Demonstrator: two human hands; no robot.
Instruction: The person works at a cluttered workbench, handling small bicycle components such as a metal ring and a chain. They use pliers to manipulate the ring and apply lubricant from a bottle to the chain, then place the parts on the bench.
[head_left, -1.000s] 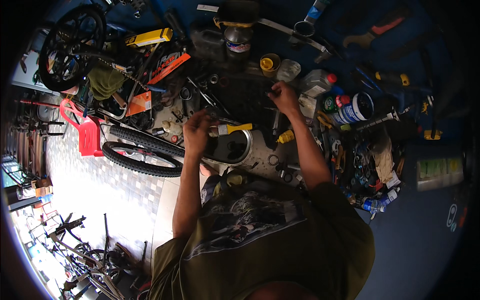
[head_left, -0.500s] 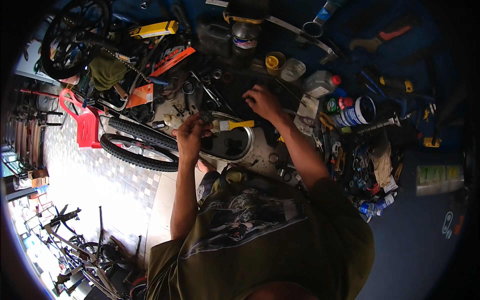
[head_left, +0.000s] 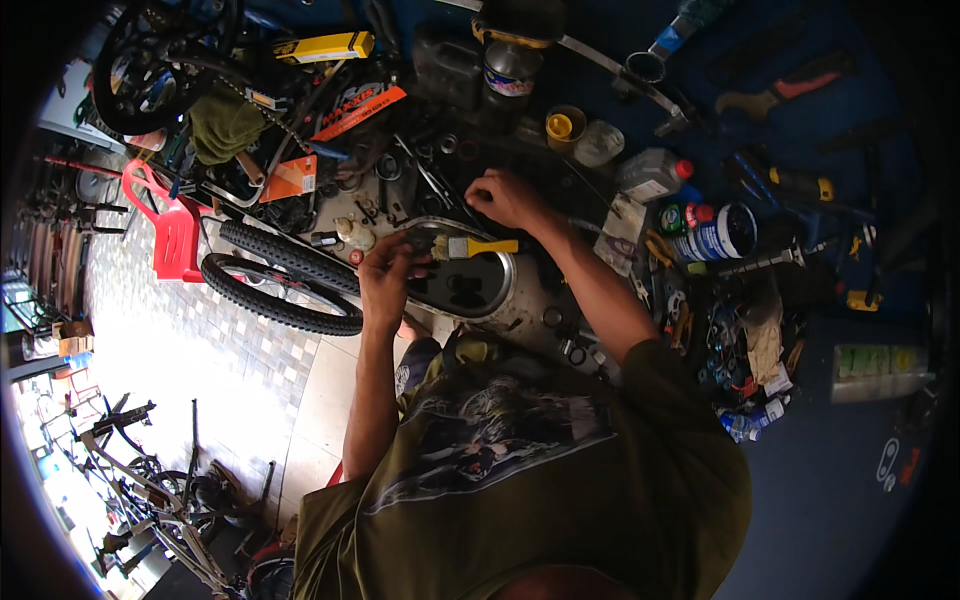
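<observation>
The left hand [head_left: 385,280] is closed around a small dark part at the left rim of the round metal pan [head_left: 465,285]; what the part is, I cannot tell. A brush [head_left: 470,247] with yellow handle lies across the top of the pan, its bristles just beside the left fingers. The right hand [head_left: 505,197] is above the pan, fingers bent down onto the dark clutter of the worktop [head_left: 560,320]; if its grip holds something, I cannot tell. The brush lies between both hands, nearer to the left one. A tyre [head_left: 280,280] lies left of the pan, a red chair [head_left: 175,235] further left. Bottles and a tin [head_left: 725,232] stand at the right.
</observation>
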